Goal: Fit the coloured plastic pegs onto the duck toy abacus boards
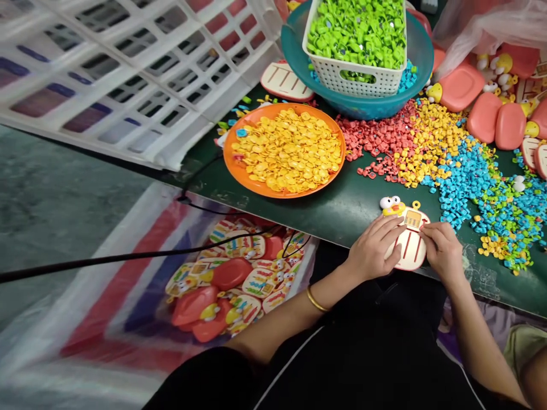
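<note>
A cream, duck-headed toy board (408,250) with a red rim, bulging white eyes and a yellow loop lies at the table's front edge. My left hand (376,246) grips it from the left, with fingers across its face and the thumb low on the slotted part. At the board's right edge, my right hand (444,250) has its thumb and fingers pinched together. A spot of red shows by those fingertips, but I cannot tell whether it is a loose piece or part of the board. Blue pieces (455,196) are heaped just beyond my right hand.
An orange plate (284,195) holds yellow pieces. Behind it, a white basket (325,67) of green pieces sits in a teal basin (363,108). Red pieces (380,131) spread nearby. A white crate (171,154) leans at left; a striped bag (141,273) holds finished-looking boards below.
</note>
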Motion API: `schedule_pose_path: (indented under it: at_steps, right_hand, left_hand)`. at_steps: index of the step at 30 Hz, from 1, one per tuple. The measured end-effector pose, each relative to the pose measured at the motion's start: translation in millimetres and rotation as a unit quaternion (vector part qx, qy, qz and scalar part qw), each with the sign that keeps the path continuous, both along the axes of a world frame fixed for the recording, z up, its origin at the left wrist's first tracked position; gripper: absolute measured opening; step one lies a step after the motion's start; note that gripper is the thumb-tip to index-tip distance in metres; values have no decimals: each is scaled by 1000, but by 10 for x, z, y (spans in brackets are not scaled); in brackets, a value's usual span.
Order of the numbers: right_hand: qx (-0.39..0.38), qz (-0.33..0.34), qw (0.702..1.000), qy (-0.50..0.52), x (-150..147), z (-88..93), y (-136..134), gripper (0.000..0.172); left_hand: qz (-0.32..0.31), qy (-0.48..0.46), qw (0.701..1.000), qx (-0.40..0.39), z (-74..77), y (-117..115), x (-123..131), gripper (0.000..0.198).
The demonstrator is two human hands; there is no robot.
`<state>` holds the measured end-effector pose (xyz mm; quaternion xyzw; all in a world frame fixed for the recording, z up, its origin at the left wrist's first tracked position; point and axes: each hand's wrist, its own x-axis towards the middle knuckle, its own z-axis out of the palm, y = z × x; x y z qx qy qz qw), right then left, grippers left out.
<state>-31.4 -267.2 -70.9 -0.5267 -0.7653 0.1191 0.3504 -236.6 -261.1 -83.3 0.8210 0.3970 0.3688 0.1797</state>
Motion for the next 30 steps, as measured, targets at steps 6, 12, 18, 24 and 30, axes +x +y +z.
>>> schedule_pose_path:
  at_steps: [6,12,18,24,30]
  right_hand:
    - [-31,29,998,46,-340,79,125,26]
    - [-77,-5,992,-97,-600,204,1183,23]
    - [-86,36,982,-163,-453,282,1258,21]
    - [-192,-54,978,59,34,364,468,21]
    - [-168,-128,967,141,-49,163,311,16]
  left_hand:
    - [-2,-27,1000,-12,-23,5,-41,51]
    - [-37,33,999,12,-19,11,-66,48]
    - [6,-48,998,44,-78,-19,-25,47]
    - [28,-54,998,31,-51,-12,-26,44]
    - [67,-26,997,29,-56,-14,7,44]
